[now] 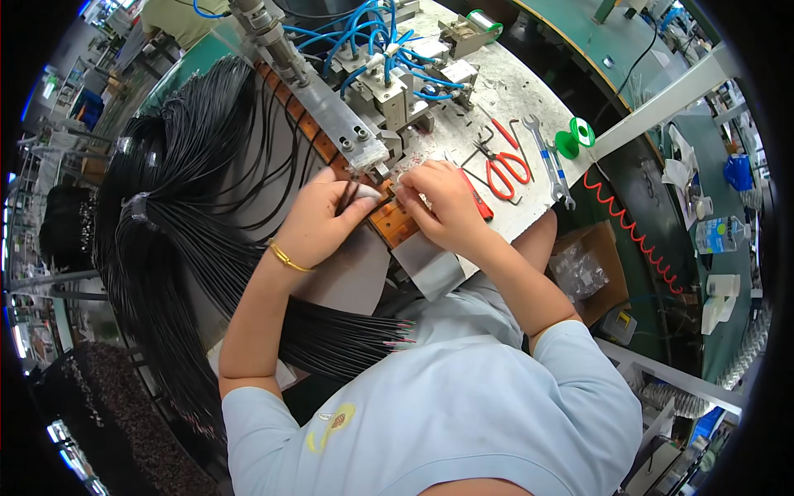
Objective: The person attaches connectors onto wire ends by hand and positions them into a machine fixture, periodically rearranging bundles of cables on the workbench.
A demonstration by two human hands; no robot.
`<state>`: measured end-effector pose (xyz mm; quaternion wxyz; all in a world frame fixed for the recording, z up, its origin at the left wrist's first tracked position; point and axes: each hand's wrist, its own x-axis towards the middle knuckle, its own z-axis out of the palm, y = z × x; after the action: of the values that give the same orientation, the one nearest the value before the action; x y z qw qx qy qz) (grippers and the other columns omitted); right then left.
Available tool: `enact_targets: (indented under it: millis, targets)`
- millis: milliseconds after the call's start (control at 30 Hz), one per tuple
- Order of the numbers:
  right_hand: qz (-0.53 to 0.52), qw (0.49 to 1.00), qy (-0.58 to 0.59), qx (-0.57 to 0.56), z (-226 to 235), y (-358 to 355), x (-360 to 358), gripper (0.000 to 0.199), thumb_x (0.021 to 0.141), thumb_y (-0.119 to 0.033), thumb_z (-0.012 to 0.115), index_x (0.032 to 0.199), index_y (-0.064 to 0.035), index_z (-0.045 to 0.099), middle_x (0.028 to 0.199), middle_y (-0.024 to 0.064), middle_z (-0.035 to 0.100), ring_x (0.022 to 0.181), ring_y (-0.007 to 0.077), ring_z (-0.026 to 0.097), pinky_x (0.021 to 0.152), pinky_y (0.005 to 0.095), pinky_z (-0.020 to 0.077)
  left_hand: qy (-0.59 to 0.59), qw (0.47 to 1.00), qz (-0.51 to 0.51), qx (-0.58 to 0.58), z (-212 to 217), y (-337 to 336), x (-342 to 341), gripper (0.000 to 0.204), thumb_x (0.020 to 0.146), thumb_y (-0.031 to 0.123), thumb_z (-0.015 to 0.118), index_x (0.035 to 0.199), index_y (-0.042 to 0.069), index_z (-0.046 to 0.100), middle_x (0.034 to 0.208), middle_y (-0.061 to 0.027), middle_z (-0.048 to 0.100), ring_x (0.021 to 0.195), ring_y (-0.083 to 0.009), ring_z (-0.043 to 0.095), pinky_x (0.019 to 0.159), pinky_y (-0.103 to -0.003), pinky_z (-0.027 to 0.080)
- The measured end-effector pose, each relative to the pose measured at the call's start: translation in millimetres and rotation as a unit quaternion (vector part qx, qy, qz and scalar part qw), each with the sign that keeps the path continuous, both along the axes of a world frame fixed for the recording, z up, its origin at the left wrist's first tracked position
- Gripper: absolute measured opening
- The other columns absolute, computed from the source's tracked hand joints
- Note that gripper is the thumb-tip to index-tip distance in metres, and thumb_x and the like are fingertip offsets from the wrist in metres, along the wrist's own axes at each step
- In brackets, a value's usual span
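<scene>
My left hand, with a gold bracelet at the wrist, is closed beside the tip of a metal machine arm. A small white piece and something dark show at its fingers; what it grips is too small to tell. My right hand is pinched close by, its fingertips next to the machine tip, and whatever lies in them is hidden. Beneath both hands runs an orange-brown strip. Several loose black cables reach from a big bundle toward the strip and my left hand.
A large bundle of black cables hangs at left; another cable bunch lies by my lap. Blue air tubes top the machine. Red-handled pliers, wrenches and a green spool sit right. A cardboard box stands below.
</scene>
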<state>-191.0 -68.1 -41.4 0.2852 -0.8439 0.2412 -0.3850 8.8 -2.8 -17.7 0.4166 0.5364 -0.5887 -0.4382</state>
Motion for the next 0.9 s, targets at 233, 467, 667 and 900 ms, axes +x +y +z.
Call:
enact_targets:
  millis: [233,467,667,900]
  targets:
    - [0.0,1.0,-0.007,-0.019,1.3,3.7,0.9,0.008,0.083,-0.008,0.059,0.084,-0.0004,0.055,0.077,0.0122,0.056,0.075,0.0275,0.055,0.07,0.0347,0.0413,-0.009,0.99,-0.004,0.139,28.0,-0.1,1.8,0.024,0.088,0.021,0.064,0.079,-0.001,0.061,0.06,-0.0033,0.056,0.056,-0.0129,0.05,0.055,-0.027,0.041]
    - [-0.035,0.983,-0.011,0.178,-26.7,-14.5,-4.1,0.017,0.087,-0.014,0.056,0.081,0.0019,0.053,0.074,0.0125,0.055,0.07,0.025,0.053,0.064,0.0343,0.0415,-0.281,0.959,0.004,0.029,13.1,0.7,-1.8,0.023,0.084,0.021,0.065,0.085,-0.002,0.06,0.067,-0.0128,0.06,0.06,-0.0264,0.057,0.059,-0.035,0.044]
    - [-0.004,0.974,-0.036,0.224,-50.0,-19.3,0.5,0.019,0.089,-0.016,0.054,0.081,0.0014,0.051,0.071,0.0118,0.052,0.065,0.0228,0.049,0.063,0.0331,0.0404,-0.355,0.935,0.01,-0.001,8.6,4.6,-12.8,0.024,0.08,0.019,0.067,0.086,-0.003,0.06,0.072,-0.0192,0.06,0.067,-0.0375,0.058,0.063,-0.041,0.045]
    - [-0.033,0.984,0.001,0.173,-47.4,-20.7,0.9,0.017,0.087,-0.017,0.056,0.081,-0.0013,0.054,0.072,0.0105,0.055,0.067,0.0243,0.052,0.063,0.0345,0.0406,-0.382,0.916,0.057,-0.11,7.7,0.8,-9.5,0.024,0.081,0.02,0.069,0.086,-0.002,0.061,0.067,-0.0126,0.062,0.057,-0.0284,0.057,0.057,-0.036,0.045]
